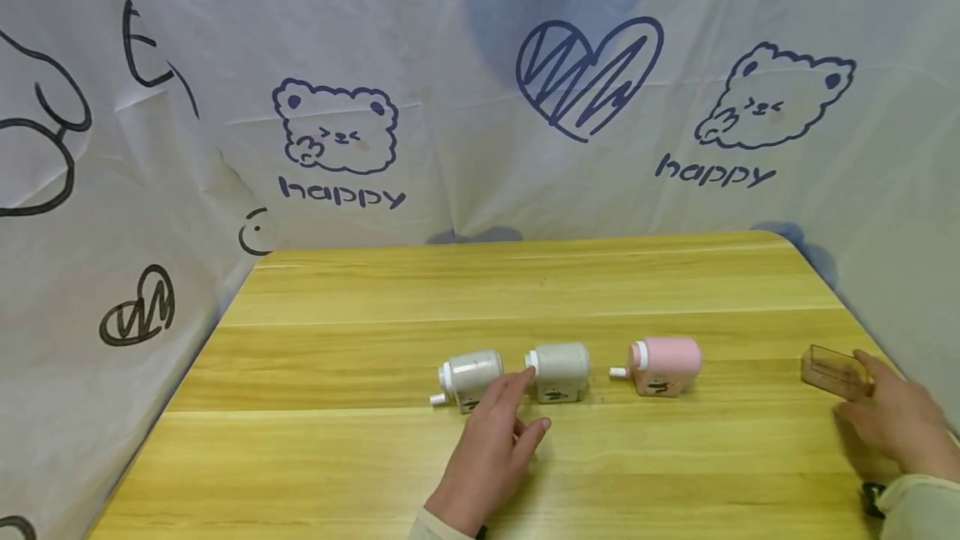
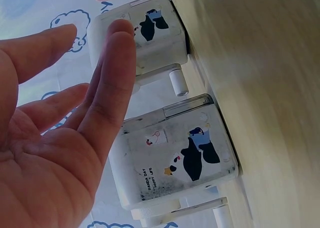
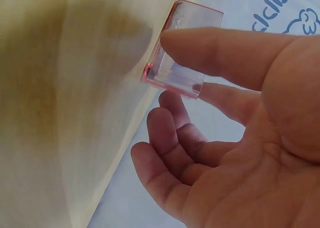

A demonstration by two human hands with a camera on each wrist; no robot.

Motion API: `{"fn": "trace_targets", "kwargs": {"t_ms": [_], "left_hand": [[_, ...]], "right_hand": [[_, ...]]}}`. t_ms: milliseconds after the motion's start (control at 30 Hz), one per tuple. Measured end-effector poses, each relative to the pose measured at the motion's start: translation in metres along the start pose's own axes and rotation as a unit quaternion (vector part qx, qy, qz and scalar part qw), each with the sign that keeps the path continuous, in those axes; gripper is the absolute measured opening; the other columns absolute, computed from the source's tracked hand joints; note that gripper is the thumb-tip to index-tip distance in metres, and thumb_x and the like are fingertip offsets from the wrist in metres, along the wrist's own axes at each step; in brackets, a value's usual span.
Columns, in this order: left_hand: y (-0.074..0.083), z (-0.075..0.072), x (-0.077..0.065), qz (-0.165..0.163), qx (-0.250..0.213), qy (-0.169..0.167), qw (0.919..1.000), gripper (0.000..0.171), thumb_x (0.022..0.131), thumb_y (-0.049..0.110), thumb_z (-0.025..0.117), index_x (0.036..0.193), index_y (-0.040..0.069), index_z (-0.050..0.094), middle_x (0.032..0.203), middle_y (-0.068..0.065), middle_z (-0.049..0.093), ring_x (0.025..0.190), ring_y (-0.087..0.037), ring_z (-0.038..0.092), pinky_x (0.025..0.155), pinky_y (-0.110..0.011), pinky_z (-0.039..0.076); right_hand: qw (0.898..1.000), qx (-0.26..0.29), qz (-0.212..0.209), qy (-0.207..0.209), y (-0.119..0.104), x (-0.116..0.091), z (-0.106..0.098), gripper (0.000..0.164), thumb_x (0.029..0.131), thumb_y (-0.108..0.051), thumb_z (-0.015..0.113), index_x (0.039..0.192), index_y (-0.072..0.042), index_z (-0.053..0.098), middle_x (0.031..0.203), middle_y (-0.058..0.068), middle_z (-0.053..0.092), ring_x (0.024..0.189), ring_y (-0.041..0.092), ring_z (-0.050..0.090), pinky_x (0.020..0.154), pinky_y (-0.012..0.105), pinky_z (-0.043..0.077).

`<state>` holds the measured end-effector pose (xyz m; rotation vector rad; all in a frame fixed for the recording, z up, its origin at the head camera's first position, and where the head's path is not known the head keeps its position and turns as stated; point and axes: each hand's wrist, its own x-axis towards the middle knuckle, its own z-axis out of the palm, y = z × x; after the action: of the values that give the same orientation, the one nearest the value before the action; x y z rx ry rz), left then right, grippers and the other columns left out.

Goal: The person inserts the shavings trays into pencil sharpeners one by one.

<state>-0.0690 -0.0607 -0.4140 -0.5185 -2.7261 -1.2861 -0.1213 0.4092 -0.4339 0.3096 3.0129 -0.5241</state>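
Right hand (image 1: 896,413) pinching clear pinkish plastic tray (image 1: 828,371), left hand (image 1: 489,448) with fingers extended, near smooth rounded grey crank box (image 1: 564,363), wood-grain counter (image 1: 300,457) beneath

A plain, pale cream sleeve (image 1: 922,511) ends behind the bare right grip (image 1: 898,415), a small black piece (image 1: 872,500) showing beside it. A matching left sleeve (image 1: 435,528) ends behind the bare left grip (image 1: 489,450), a black sliver (image 1: 482,532) alongside.

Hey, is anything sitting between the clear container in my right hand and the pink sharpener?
Nothing visible: only bare tabletop lies between the clear container, pinched in your right hand, and the pink sharpener.
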Motion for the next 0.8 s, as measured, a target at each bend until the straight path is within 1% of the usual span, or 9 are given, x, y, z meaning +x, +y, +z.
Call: {"fn": "trace_targets", "kwargs": {"t_ms": [67, 167, 233, 267, 400, 500, 667, 733, 800], "left_hand": [[0.0002, -0.0003, -0.0001, -0.001, 0.001, 0.0, 1.0, 0.056, 0.093, 0.023, 0.062, 0.144, 0.011, 0.04, 0.135, -0.008, 0.048, 0.075, 0.002, 0.052, 0.062, -0.018, 0.047], [0.0004, -0.0008, -0.0001, -0.003, -0.001, -0.002, 1.0, 0.056, 0.093, 0.023, 0.062, 0.144, 0.011, 0.04, 0.135, -0.008, 0.048, 0.075, 0.002, 0.052, 0.063, -0.018, 0.047], [0.0004, -0.001, -0.0001, -0.002, -0.002, -0.002, 1.0, 0.056, 0.094, 0.024, 0.061, 0.144, 0.011, 0.04, 0.135, -0.008, 0.048, 0.076, 0.002, 0.052, 0.063, -0.018, 0.047], [0.0003, -0.0011, -0.0001, 0.0, -0.003, -0.001, 1.0, 0.056, 0.094, 0.023, 0.061, 0.144, 0.011, 0.041, 0.135, -0.008, 0.048, 0.076, 0.002, 0.052, 0.063, -0.018, 0.047], [-0.0003, -0.0007, 0.0, 0.01, -0.001, 0.006, 0.9999, 0.054, 0.094, 0.022, 0.06, 0.143, 0.011, 0.041, 0.134, -0.008, 0.048, 0.075, 0.002, 0.052, 0.063, -0.017, 0.046], [-0.0006, -0.0003, -0.0002, 0.013, 0.001, 0.008, 0.9999, 0.053, 0.094, 0.021, 0.06, 0.143, 0.011, 0.041, 0.134, -0.008, 0.048, 0.075, 0.002, 0.052, 0.063, -0.017, 0.046], [-0.0009, 0.0, -0.0004, 0.013, 0.001, 0.006, 0.9999, 0.053, 0.094, 0.021, 0.06, 0.143, 0.011, 0.041, 0.134, -0.008, 0.048, 0.075, 0.002, 0.052, 0.062, -0.017, 0.046], [-0.001, 0.0001, -0.0005, 0.012, 0.001, 0.005, 0.9999, 0.053, 0.094, 0.021, 0.06, 0.143, 0.011, 0.041, 0.134, -0.007, 0.048, 0.075, 0.002, 0.052, 0.062, -0.017, 0.046], [-0.0011, 0.0002, -0.0005, 0.012, 0.0, 0.005, 0.9999, 0.054, 0.094, 0.021, 0.061, 0.143, 0.011, 0.042, 0.134, -0.007, 0.048, 0.075, 0.002, 0.051, 0.062, -0.017, 0.046]], "right_hand": [[1.0, -0.002, -0.008, 0.004, 0.0017, 0.0004, 0.0005, 0.083, 0.083, -0.015, 0.063, 0.143, 0.013, 0.013, 0.119, 0.046, 0.042, 0.103, 0.065, 0.037, 0.085, 0.07, 0.036], [1.0, 0.012, 0.0, 0.009, 0.002, 0.0006, 0.001, 0.078, 0.084, -0.013, 0.062, 0.143, 0.012, 0.017, 0.115, 0.045, 0.045, 0.099, 0.063, 0.041, 0.081, 0.067, 0.039], [1.0, 0.021, 0.006, 0.014, 0.0012, 0.0004, 0.0011, 0.074, 0.084, -0.013, 0.061, 0.141, 0.012, 0.021, 0.115, 0.045, 0.044, 0.098, 0.061, 0.041, 0.08, 0.066, 0.04], [0.999, 0.027, 0.014, 0.009, 0.0006, 0.0, 0.0014, 0.073, 0.085, -0.014, 0.062, 0.14, 0.012, 0.022, 0.117, 0.045, 0.041, 0.1, 0.061, 0.041, 0.081, 0.066, 0.04], [0.999, 0.036, 0.011, 0.007, -0.0003, -0.0009, 0.0014, 0.069, 0.086, -0.017, 0.064, 0.136, 0.015, 0.027, 0.124, 0.045, 0.033, 0.104, 0.059, 0.039, 0.082, 0.065, 0.039], [0.999, 0.044, -0.002, 0.005, -0.0007, -0.0017, 0.0008, 0.07, 0.087, -0.021, 0.064, 0.135, 0.016, 0.028, 0.128, 0.044, 0.033, 0.106, 0.058, 0.04, 0.082, 0.064, 0.04], [0.998, 0.055, -0.035, 0.008, -0.0029, -0.0037, -0.0011, 0.072, 0.088, -0.025, 0.065, 0.134, 0.017, 0.03, 0.125, 0.042, 0.04, 0.104, 0.056, 0.045, 0.08, 0.062, 0.042], [0.998, 0.05, -0.044, 0.001, -0.0039, -0.0029, -0.002, 0.073, 0.088, -0.027, 0.065, 0.134, 0.018, 0.031, 0.123, 0.042, 0.042, 0.103, 0.055, 0.047, 0.078, 0.061, 0.044], [0.998, 0.046, -0.045, -0.017, -0.0057, -0.0015, -0.0028, 0.076, 0.089, -0.032, 0.065, 0.134, 0.018, 0.03, 0.123, 0.042, 0.042, 0.103, 0.055, 0.047, 0.076, 0.059, 0.045]]}}
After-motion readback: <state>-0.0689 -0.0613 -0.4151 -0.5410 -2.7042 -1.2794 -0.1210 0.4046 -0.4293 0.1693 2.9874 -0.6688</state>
